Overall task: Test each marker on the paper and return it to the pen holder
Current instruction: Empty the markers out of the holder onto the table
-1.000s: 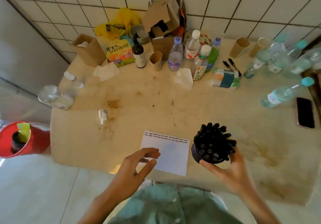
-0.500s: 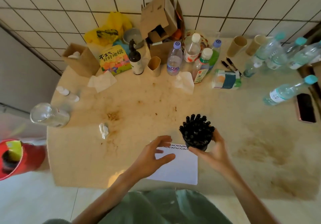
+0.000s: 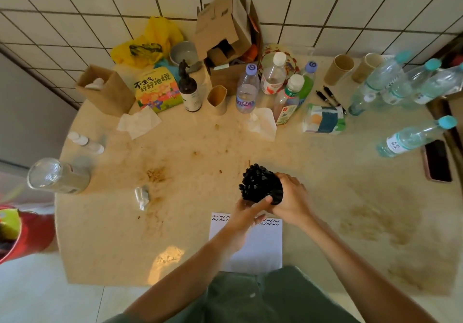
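Note:
A black pen holder [image 3: 276, 192] packed with several black markers [image 3: 256, 181] is tilted to the left, just beyond the paper. My right hand [image 3: 292, 201] grips the holder from its right side. From below, my left hand [image 3: 246, 213] holds the bunch of markers, thumb across them. The white paper [image 3: 260, 245] lies at the table's near edge with two rows of black squiggles along its top, partly covered by my left hand and forearm.
The beige table [image 3: 200, 162] holds bottles [image 3: 246, 89], paper cups, a cardboard box [image 3: 226, 39], tissues and a book along the back. Two loose pens [image 3: 328, 96] lie near a tissue pack. A phone [image 3: 437, 160] sits at right, a glass jar [image 3: 56, 176] at left.
My right hand has carried the holder up beyond the paper and tipped it leftward. My left hand has moved from over the paper onto the markers.

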